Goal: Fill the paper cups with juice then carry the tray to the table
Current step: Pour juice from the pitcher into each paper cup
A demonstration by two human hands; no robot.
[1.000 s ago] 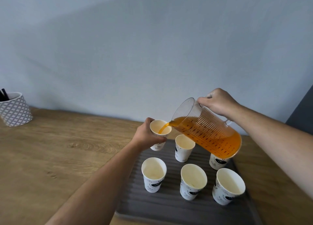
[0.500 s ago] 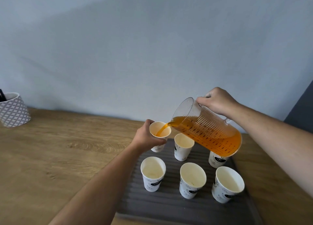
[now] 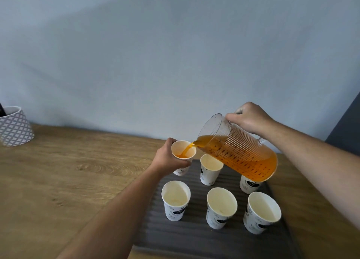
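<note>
The right hand (image 3: 251,117) grips the tilted jug (image 3: 239,153) at centre right, spout low so juice streams out. The left hand (image 3: 167,158) wraps the cup (image 3: 183,155) just left of it, steadying it. Five cups on the tray (image 3: 185,237) below look unfilled.

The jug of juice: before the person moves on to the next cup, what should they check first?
1. The juice stream lands inside the held cup: ok.
2. Fingers of the left hand wrap that cup: ok.
3. The right hand grips the jug at its handle: ok.
4. Held cup filled enough: not ok, the level sits low.
5. The middle back cup stands upright and empty on the tray: ok.
6. Contents of the back right cup: cannot tell, the jug hides its mouth.
</note>
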